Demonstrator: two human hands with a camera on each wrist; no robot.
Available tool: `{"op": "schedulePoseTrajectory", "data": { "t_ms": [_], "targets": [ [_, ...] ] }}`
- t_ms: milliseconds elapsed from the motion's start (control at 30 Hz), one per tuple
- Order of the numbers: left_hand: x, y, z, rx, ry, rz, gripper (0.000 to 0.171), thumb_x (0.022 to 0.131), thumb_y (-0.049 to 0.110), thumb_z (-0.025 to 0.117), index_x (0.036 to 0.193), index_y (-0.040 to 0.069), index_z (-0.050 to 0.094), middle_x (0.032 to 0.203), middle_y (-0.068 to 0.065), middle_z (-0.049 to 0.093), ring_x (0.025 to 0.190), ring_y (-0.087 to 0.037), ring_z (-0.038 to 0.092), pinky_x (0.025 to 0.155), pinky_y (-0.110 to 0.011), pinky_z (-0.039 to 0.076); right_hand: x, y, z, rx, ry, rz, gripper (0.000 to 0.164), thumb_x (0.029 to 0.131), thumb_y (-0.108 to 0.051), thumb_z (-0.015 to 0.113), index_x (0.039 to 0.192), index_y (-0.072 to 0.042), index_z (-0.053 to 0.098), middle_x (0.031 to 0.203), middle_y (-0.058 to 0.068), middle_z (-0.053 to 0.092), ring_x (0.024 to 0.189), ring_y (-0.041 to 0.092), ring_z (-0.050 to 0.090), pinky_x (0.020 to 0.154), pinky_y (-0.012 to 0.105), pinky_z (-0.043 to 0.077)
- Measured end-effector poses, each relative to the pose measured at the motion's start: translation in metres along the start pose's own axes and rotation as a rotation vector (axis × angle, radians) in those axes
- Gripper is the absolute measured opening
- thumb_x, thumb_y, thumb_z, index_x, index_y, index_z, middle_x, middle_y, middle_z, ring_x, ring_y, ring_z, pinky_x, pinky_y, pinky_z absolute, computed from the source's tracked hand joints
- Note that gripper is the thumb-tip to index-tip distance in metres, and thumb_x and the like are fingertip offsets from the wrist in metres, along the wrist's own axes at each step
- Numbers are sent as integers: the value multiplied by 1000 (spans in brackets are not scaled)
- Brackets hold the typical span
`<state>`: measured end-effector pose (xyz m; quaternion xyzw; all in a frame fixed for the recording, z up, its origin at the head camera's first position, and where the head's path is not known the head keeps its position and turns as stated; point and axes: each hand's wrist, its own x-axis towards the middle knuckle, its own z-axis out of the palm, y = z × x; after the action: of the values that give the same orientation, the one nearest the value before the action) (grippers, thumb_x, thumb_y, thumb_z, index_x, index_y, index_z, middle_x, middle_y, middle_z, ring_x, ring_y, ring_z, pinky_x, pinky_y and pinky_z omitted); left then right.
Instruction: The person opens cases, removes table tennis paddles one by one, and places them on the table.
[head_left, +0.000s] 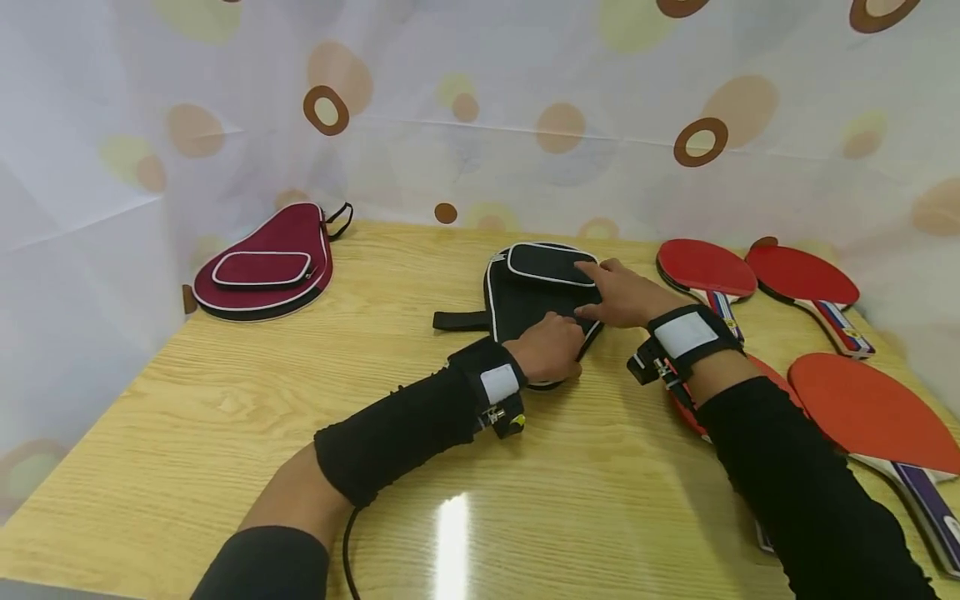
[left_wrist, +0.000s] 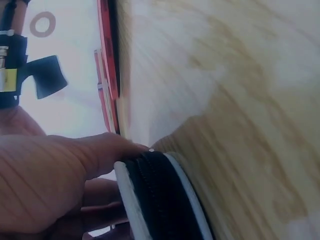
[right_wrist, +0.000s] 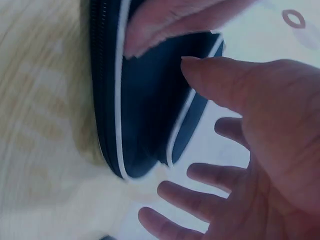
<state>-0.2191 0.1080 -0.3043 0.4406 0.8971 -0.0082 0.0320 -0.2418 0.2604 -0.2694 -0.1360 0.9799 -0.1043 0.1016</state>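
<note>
A black table tennis bat case point(head_left: 520, 304) with white piping lies on the table, its small zipped pocket point(head_left: 546, 262) at the far end and its strap point(head_left: 459, 321) out to the left. My left hand point(head_left: 551, 346) grips the near right edge of the case. In the left wrist view the thumb point(left_wrist: 112, 150) lies at the zipper edge point(left_wrist: 155, 185), while the other fingers curl over the top side. My right hand point(head_left: 628, 293) is spread over the case's far right side, index fingertip over the pocket. Its fingers point(right_wrist: 187, 200) are apart and hold nothing.
A maroon bat case point(head_left: 273, 229) with a wrist loop lies at the back left. On the right are several red bats, among them one at the back point(head_left: 705, 265), one at the far right point(head_left: 806, 273) and one nearer point(head_left: 873, 408). My right forearm partly covers another.
</note>
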Motion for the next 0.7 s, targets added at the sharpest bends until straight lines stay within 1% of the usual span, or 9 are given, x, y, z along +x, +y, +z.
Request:
{"op": "schedulePoseTrajectory", "data": {
  "t_ms": [100, 167, 300, 333, 433, 467, 533, 600, 700],
  "targets": [
    [-2, -5, 0, 14, -32, 34, 22, 92, 24, 62, 104, 8, 69, 104, -4, 66, 97, -17, 62, 101, -34, 39, 4, -1, 6, 15, -9, 4, 78, 92, -24, 62, 150, -3, 15, 146, 36, 16, 126, 53, 35, 99, 59, 35],
    [-4, -10, 0, 8, -55, 52, 27, 92, 24, 62, 113, 9, 67, 110, -5, 65, 101, -17, 61, 100, -32, 40, 5, -2, 9, 16, -11, 11, 80, 91, -25, 64, 151, -4, 14, 146, 37, 15, 127, 55, 33, 98, 60, 35],
    [-9, -21, -2, -32, -112, 78, 41, 92, 20, 62, 131, 10, 57, 127, -7, 59, 116, -20, 55, 103, -30, 37, 5, 2, 10, 21, -9, 35, 85, 89, -29, 66, 151, -8, 12, 146, 37, 11, 129, 58, 26, 98, 63, 33],
    [-11, -23, -3, -45, -131, 79, 43, 93, 19, 62, 134, 10, 54, 132, -8, 56, 121, -20, 52, 105, -31, 35, 5, 4, 11, 24, -11, 43, 86, 89, -30, 66, 152, -8, 11, 146, 37, 11, 129, 58, 25, 99, 64, 32],
    [-15, -31, -4, -107, -174, 72, 49, 93, 17, 61, 140, 12, 47, 143, -6, 46, 133, -21, 41, 110, -31, 29, 5, 8, 12, 35, -25, 71, 93, 87, -35, 68, 152, -8, 7, 147, 37, 8, 130, 58, 24, 100, 64, 30],
    [-17, -33, -4, -138, -182, 70, 50, 93, 15, 61, 141, 12, 46, 145, -5, 43, 135, -21, 38, 109, -31, 30, 5, 10, 13, 38, -31, 84, 95, 87, -36, 68, 152, -8, 6, 147, 38, 7, 130, 58, 25, 101, 64, 29],
    [-20, -38, -4, -177, -197, 70, 53, 93, 15, 61, 142, 13, 43, 149, -3, 39, 138, -21, 33, 111, -31, 27, 5, 13, 14, 35, -44, 105, 98, 85, -40, 69, 152, -7, 5, 146, 39, 8, 129, 57, 28, 101, 63, 30],
    [-24, -42, -4, -201, -207, 70, 54, 92, 13, 61, 142, 14, 43, 149, -1, 38, 139, -21, 31, 111, -32, 28, 4, 15, 14, 19, -58, 110, 99, 85, -43, 68, 152, -7, 6, 145, 39, 11, 128, 56, 31, 101, 62, 31],
    [-29, -48, -5, -202, -217, 63, 53, 92, 10, 61, 142, 16, 44, 149, 1, 39, 139, -22, 30, 109, -31, 30, 4, 16, 13, -12, -81, 102, 98, 83, -48, 68, 152, -5, 11, 142, 40, 18, 125, 53, 36, 99, 61, 34]
  ]
}}
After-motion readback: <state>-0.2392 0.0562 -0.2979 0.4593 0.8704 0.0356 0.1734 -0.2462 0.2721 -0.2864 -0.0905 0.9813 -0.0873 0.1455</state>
